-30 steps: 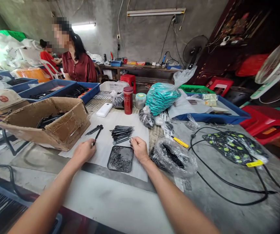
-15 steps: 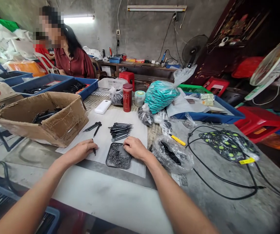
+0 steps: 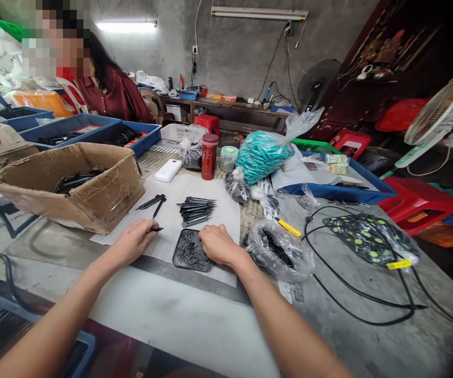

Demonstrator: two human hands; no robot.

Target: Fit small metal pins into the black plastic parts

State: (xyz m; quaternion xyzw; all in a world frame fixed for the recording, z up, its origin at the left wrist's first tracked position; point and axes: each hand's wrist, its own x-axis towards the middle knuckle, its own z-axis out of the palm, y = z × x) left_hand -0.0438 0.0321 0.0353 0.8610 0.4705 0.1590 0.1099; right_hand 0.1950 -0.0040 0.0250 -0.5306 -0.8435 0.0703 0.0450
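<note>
My left hand (image 3: pixel 135 242) is closed on a short, slender black stick-like part (image 3: pixel 156 229) whose end pokes out past the fingertips. With fingers curled down, my right hand (image 3: pixel 217 244) rests at the right rim of a small black tray (image 3: pixel 176 261); whatever its fingertips hold is hidden. Many small dark metal pins (image 3: pixel 192 252) lie in that tray. Just beyond it, a pile of slim black tools with thin tips (image 3: pixel 196 211) is spread on the white sheet (image 3: pixel 222 199). A few similar black pieces (image 3: pixel 156 202) lie past my left hand.
Left stands an open cardboard box (image 3: pixel 104 207) holding black parts. A red bottle (image 3: pixel 208 160), a bag of teal pieces (image 3: pixel 261 157) and a white power bank (image 3: pixel 168 170) are behind. Right are a clear bag (image 3: pixel 303 257), a yellow-handled tool (image 3: pixel 289 227) and cable. A person (image 3: pixel 114 97) sits opposite.
The black part in my left hand has turned from pointing down to lying nearly level. My right hand has shifted slightly and its fingers are more curled. The person opposite has moved left in view.
</note>
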